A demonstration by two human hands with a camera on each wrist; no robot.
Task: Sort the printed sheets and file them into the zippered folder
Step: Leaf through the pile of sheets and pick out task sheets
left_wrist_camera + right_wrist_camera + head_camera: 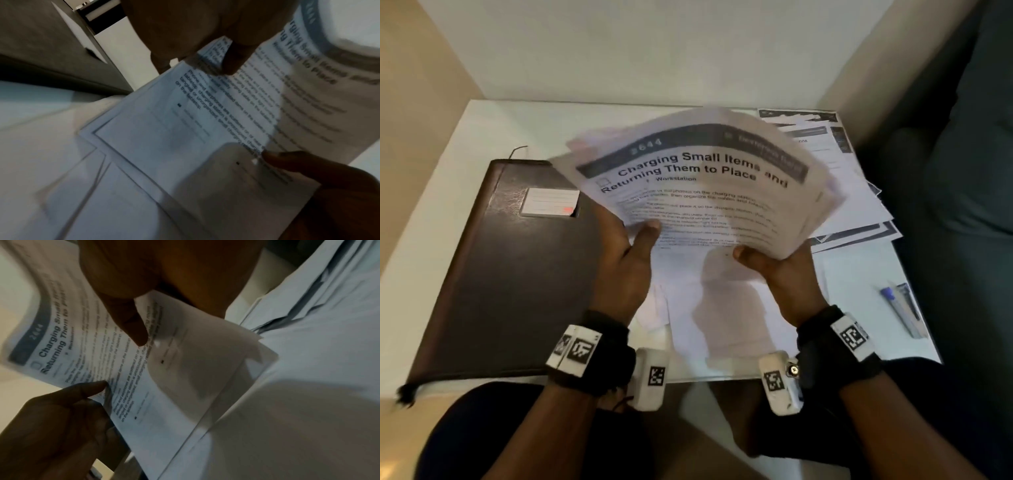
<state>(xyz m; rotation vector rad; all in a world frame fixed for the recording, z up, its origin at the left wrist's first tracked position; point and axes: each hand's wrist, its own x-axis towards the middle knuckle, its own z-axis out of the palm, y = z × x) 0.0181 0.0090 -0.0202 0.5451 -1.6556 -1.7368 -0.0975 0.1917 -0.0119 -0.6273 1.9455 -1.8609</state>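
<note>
A stack of printed sheets is raised above the white table, top page headed "Charging Small Items and Returning Them to Place". My left hand grips its lower left edge, thumb on top. My right hand grips the lower right edge the same way. The stack bows upward and is motion-blurred; in the right wrist view the stack shows both thumbs on it. The dark brown zippered folder lies closed on the left, a white label card on its cover.
More printed sheets lie fanned at the table's back right, and loose sheets lie under my hands. A blue-capped pen rests near the right edge. Walls close in the table behind and left; a dark seat stands to the right.
</note>
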